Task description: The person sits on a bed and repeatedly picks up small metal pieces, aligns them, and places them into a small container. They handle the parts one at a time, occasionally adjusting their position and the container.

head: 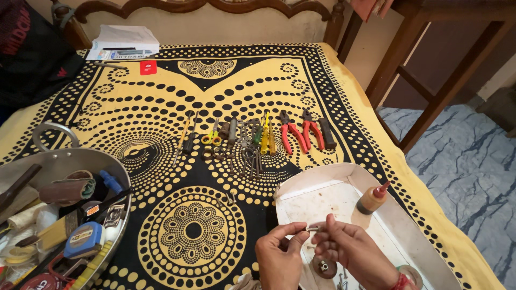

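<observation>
2 hands, left hand (279,252) and right hand (346,247), pinch 1 small metal piece (313,229) between them (fingertips touching).

- My left hand (279,258) and right hand (349,249) meet over the near end of the tray (344,174).
- The glue bottle (372,198) stands in the tray, right of them.
- Tools row (252,137) lies farther off.
- The bowl (70,158) sits near left.
</observation>
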A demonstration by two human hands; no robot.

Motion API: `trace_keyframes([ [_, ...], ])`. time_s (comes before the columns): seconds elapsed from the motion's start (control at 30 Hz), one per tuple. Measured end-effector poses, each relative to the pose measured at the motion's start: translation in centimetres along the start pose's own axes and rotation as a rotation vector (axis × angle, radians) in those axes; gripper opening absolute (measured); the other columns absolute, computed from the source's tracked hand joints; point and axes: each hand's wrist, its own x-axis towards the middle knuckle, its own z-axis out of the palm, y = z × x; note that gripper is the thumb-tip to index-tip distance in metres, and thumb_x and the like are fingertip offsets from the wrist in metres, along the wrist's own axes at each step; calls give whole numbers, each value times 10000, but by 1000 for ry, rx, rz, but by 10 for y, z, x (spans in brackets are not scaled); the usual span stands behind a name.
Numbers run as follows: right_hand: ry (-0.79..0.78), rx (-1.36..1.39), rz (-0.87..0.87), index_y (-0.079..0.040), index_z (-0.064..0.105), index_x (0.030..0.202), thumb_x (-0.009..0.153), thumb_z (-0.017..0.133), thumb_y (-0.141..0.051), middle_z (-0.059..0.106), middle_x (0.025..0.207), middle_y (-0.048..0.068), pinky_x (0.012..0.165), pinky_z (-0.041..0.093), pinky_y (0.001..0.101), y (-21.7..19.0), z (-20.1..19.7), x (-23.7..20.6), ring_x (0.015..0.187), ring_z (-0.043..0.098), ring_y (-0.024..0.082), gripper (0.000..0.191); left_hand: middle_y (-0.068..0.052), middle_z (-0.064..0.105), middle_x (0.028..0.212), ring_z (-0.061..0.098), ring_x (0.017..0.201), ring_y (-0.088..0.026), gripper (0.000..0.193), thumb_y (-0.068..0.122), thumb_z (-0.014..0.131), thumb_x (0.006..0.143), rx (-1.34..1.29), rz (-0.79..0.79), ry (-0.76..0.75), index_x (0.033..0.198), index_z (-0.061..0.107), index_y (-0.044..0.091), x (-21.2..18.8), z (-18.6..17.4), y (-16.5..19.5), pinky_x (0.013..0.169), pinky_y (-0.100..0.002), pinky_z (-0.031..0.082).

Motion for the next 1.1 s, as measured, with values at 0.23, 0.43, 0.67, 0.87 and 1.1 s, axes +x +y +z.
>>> trace_keyframes([
  [0.23,19,-196,-105,34,711,1194,912,679,-185,733,935,82,799,596,311,-5,4,-6,829,706,141,359,3,761,649,522,485,-41,192,12,830,758,4,-12,-9,933,865,82,0,0,3,460,-235,413],
  [0.43,68,-82,-18,1,710,1213,906,628,-216,745,966,88,781,584,310,-12,14,-10,818,707,152,385,4,760,657,511,494,-37,159,15,837,754,-2,22,-4,898,867,75,0,-1,1,463,-233,412],
  [0.67,-14,-93,-56,71,717,1166,976,639,-227,717,919,106,736,573,317,-5,4,-4,792,693,173,362,2,760,649,502,486,-41,168,17,837,756,-4,12,-9,909,869,76,-1,1,2,455,-236,394],
  [0.87,49,-169,-95,30,709,1178,894,686,-116,735,953,61,823,590,322,-8,14,-9,861,706,151,320,-11,745,639,494,486,-37,160,13,840,758,-9,19,-7,905,867,72,2,-3,-2,456,-233,391],
  [1.1,50,-61,1,67,721,1204,977,603,-266,727,909,119,813,582,347,-5,9,-2,845,703,183,420,-15,757,649,511,485,-41,158,15,832,765,5,-22,-19,910,863,69,3,-4,2,458,-237,403],
])
